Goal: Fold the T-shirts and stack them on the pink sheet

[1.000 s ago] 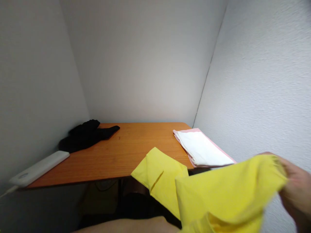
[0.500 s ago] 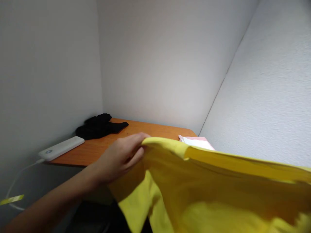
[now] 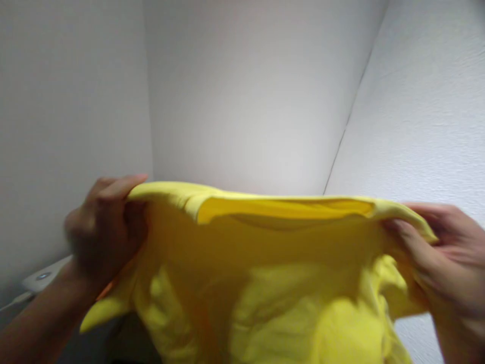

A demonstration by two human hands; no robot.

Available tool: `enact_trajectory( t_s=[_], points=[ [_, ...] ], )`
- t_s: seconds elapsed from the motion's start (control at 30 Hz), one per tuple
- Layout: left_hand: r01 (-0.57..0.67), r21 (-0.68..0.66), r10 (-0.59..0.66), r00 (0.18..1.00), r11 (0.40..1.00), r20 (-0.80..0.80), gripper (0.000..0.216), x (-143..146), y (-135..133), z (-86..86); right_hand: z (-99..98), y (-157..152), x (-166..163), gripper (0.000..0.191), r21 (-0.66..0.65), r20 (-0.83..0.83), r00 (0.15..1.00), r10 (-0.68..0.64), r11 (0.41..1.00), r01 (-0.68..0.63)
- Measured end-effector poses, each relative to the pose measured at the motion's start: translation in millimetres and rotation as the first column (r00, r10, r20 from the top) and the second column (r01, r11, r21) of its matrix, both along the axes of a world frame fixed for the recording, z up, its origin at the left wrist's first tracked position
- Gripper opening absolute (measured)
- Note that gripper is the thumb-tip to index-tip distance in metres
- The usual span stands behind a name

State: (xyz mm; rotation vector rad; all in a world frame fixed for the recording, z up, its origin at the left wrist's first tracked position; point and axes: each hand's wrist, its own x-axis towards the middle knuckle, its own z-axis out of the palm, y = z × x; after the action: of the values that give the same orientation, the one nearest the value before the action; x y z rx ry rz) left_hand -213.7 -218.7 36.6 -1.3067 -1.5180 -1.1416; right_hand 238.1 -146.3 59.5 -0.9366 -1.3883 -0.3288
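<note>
A bright yellow garment (image 3: pixel 265 273) hangs spread in front of me and fills the lower half of the view. My left hand (image 3: pixel 104 227) is closed on its upper left corner, thumb on top of the fabric. My right hand (image 3: pixel 439 253) is closed on the upper right corner, fingers curled around the edge. The top edge of the cloth runs almost level between the two hands, with a folded-over band along it. The garment hides the table behind it.
A white flat device (image 3: pixel 41 275) with a cable shows at the lower left, just past my left wrist. White walls meet in a corner straight ahead and close in on the left and right.
Both hands have lifted the yellow garment higher and pulled it taut between them. My right hand has come back into view. The orange table, the black cloth and the folded white cloth are now hidden.
</note>
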Motion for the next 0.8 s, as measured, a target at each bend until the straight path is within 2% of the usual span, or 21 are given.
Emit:
enact_trajectory(
  t_s=[0.03,0.07,0.1,0.13,0.2,0.23,0.3,0.37,0.47,0.53,0.6,0.67,0.8],
  points=[
    [-0.030,-0.027,0.029,0.999,0.999,-0.033,0.045,-3.1,26.0,13.0,13.4,25.3,-11.4,0.025,0.015,0.056,0.996,0.073,0.997,-0.074],
    [-0.029,-0.127,0.022,0.998,0.991,-0.057,0.048,-5.6,54.8,25.9,25.4,54.3,-23.3,0.025,0.003,0.128,0.986,0.103,0.995,-0.104],
    [-0.003,-0.251,-0.017,0.997,0.968,-0.079,0.049,-7.4,84.5,36.9,34.3,85.4,-35.3,0.028,-0.028,0.183,0.980,0.075,0.997,-0.071],
    [0.020,-0.319,-0.055,0.993,0.948,-0.101,0.049,-8.7,113.6,44.4,38.6,116.5,-46.9,0.030,-0.089,0.256,0.966,0.029,0.996,-0.007],
    [0.045,-0.434,-0.108,0.987,0.900,-0.122,0.049,-9.8,164.3,43.7,30.8,170.2,-68.0,0.038,-0.167,0.395,0.916,-0.067,0.975,0.144],
    [0.050,-0.487,-0.123,0.985,0.872,-0.120,0.048,-9.9,184.2,34.4,18.8,190.0,-77.5,0.045,-0.210,0.463,0.880,-0.102,0.953,0.221],
    [0.058,-0.606,-0.148,0.984,0.793,-0.099,0.043,-9.2,212.5,-0.3,-18.6,213.5,-95.1,0.046,-0.380,0.604,0.796,-0.049,0.860,0.341],
    [0.078,-0.721,-0.181,0.981,0.688,-0.066,0.040,-7.6,228.7,-49.3,-66.7,220.5,-111.1,0.041,-0.534,0.681,0.724,0.110,0.751,0.389],
    [0.102,-0.844,-0.205,0.979,0.526,-0.009,0.045,-5.4,240.9,-123.8,-139.5,220.1,-128.4,0.043,-0.643,0.685,0.684,0.252,0.651,0.404],
    [0.109,-0.898,-0.175,0.984,0.427,0.037,0.054,-6.4,246.4,-160.7,-177.9,222.5,-133.3,0.053,-0.692,0.672,0.675,0.306,0.585,0.424],
    [0.119,-0.933,-0.122,0.989,0.339,0.081,0.062,-10.3,252.4,-184.1,-204.1,230.0,-133.6,0.064,-0.725,0.657,0.676,0.334,0.526,0.444],
    [0.129,-0.951,-0.074,0.991,0.279,0.113,0.068,-15.8,259.6,-195.9,-219.1,241.6,-131.6,0.071,-0.746,0.644,0.681,0.349,0.484,0.457],
    [0.132,-0.960,-0.019,0.991,0.249,0.131,0.072,-23.7,274.3,-201.1,-228.7,268.7,-128.8,0.075,-0.760,0.637,0.678,0.368,0.445,0.473]
  ],
)
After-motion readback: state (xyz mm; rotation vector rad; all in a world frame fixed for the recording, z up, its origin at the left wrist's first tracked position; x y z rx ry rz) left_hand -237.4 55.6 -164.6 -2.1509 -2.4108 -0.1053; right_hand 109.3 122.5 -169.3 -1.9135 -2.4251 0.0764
